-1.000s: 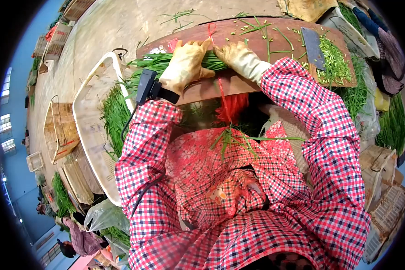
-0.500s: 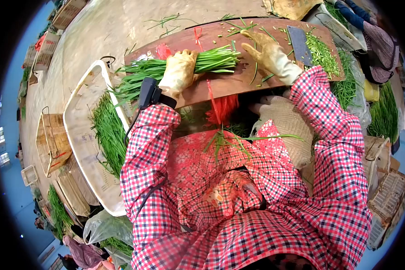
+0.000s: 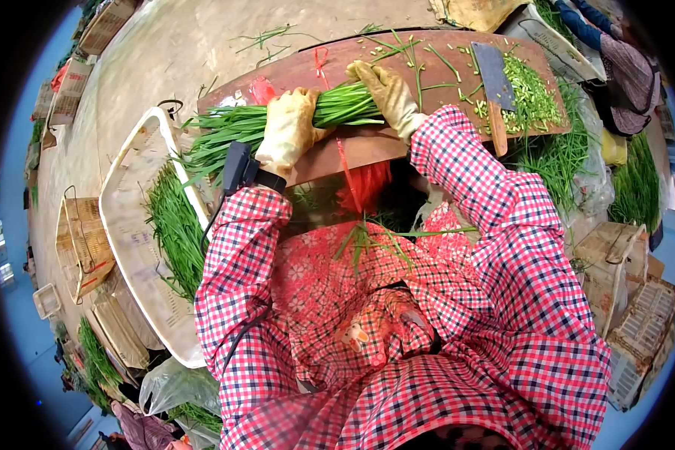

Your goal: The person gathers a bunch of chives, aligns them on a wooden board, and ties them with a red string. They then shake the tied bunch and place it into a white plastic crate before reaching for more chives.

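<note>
A bunch of long green chives [image 3: 343,107] lies across the brown cutting board [image 3: 277,73]. My left hand [image 3: 289,126], in a stained pale glove, is wrapped round the middle of the bunch. At its cut right end, my gloved right hand [image 3: 388,94] has its fingers curled over the stem tips. A cleaver [image 3: 492,73] rests on the board to the right, wooden handle toward me. Short chopped stem pieces [image 3: 534,94] are heaped beside its blade. A red tie [image 3: 321,66] runs under the bunch and hangs over the near edge.
A white plastic basket [image 3: 127,166] holding more chives [image 3: 174,232] stands at the left. Red ties [image 3: 369,186] hang below the board. At the right are loose chives [image 3: 553,159] and stacked crates [image 3: 641,345]. Another person's sleeve [image 3: 581,22] shows at the upper right.
My right hand has moved left from open air beside the board's middle to close over the cut ends. The cleaver's handle now shows uncovered. The left hand still holds the bunch.
</note>
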Motion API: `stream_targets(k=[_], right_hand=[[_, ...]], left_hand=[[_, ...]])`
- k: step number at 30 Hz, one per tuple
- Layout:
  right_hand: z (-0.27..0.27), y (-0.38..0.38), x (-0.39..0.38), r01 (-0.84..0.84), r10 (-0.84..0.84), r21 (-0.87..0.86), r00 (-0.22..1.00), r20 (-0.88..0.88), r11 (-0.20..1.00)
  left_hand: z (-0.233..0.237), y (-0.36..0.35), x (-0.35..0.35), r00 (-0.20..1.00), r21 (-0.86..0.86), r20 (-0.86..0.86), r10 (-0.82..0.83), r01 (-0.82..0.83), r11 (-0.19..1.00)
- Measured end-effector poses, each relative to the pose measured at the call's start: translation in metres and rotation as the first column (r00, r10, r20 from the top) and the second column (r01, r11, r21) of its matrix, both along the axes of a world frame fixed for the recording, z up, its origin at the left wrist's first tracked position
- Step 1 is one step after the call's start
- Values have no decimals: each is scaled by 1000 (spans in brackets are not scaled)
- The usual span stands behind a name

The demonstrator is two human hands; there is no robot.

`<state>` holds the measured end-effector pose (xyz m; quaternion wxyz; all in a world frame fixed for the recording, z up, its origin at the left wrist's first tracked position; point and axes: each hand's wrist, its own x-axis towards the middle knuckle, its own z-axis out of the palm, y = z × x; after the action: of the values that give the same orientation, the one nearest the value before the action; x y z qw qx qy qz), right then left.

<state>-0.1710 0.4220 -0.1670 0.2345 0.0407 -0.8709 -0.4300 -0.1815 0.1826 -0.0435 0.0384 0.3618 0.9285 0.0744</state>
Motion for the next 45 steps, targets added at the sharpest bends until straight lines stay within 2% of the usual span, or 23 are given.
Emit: stream_targets(k=[1, 2, 3, 6, 7, 10, 11, 14, 15, 17, 19, 21, 23, 26, 27, 30, 34, 37, 40, 43, 45], right_hand=[[32, -13, 7, -19, 89, -657, 993, 73, 753], [65, -25, 15, 41, 204, -990, 977, 69, 139], [80, -31, 18, 153, 287, -830, 958, -9, -536], [54, -16, 13, -113, 440, -988, 885, -150, -109], [78, -24, 18, 135, 381, -926, 925, -11, -354], [89, -23, 12, 379, 372, -835, 899, 229, -400], [93, -24, 10, 339, 328, -910, 910, 253, -239], [111, -20, -4, 366, 478, -930, 811, 339, 38], [58, -6, -27, 329, 513, -940, 824, 242, -85], [76, 1, -29, 346, 516, -936, 792, 328, 63], [97, 5, -35, 387, 507, -918, 775, 377, 90], [113, 3, -41, 446, 499, -895, 778, 382, -11], [129, 2, -39, 450, 508, -893, 767, 393, 11], [147, 4, -22, 364, 540, -902, 724, 430, 230], [144, 8, -21, 384, 562, -882, 681, 469, 271], [141, 5, -9, 381, 588, -878, 653, 477, 290], [141, -7, -4, 385, 542, -885, 701, 464, 261], [149, -8, -8, 454, 504, -820, 647, 572, 347], [166, -13, -8, 545, 438, -773, 638, 634, 325], [164, -18, -18, 539, 311, -700, 641, 702, 468], [141, -10, -34, 392, 371, -710, 650, 664, 585]], left_hand=[[-1, 1, 1, 1000, -18, -27, -8, 8, 1000], [-5, 1, 2, 998, -35, -56, -16, 14, 999], [-7, 1, 2, 996, -53, -87, -26, 21, 998], [-5, -1, 3, 996, -32, -80, -41, 39, 999], [-13, -2, 0, 982, -60, -176, -69, 59, 996], [-21, -4, -1, 971, -56, -211, -115, 106, 993], [-21, -4, 0, 972, -75, -208, -108, 94, 993], [-20, -3, 4, 970, -134, -218, -105, 77, 988], [-19, -4, 5, 966, -154, -232, -115, 80, 985], [-18, -5, 7, 964, -160, -239, -116, 79, 984], [-13, -2, 9, 971, -129, -221, -93, 66, 989], [-16, -4, 9, 969, -77, -227, -93, 78, 994], [-17, -5, 10, 971, -44, -221, -92, 84, 996], [-14, -5, 12, 977, -33, -197, -85, 80, 996], [-13, -5, 14, 977, -37, -196, -83, 77, 996], [-11, -5, 17, 981, -23, -183, -71, 67, 997], [-9, -4, 18, 986, -18, -159, -55, 52, 998], [-7, -3, 20, 989, -31, -138, -50, 46, 998], [-8, -4, 20, 988, -29, -147, -55, 52, 998], [-10, -3, 23, 984, -13, -176, -36, 34, 999], [-18, -3, 25, 957, 2, -289, -14, 15, 1000]])
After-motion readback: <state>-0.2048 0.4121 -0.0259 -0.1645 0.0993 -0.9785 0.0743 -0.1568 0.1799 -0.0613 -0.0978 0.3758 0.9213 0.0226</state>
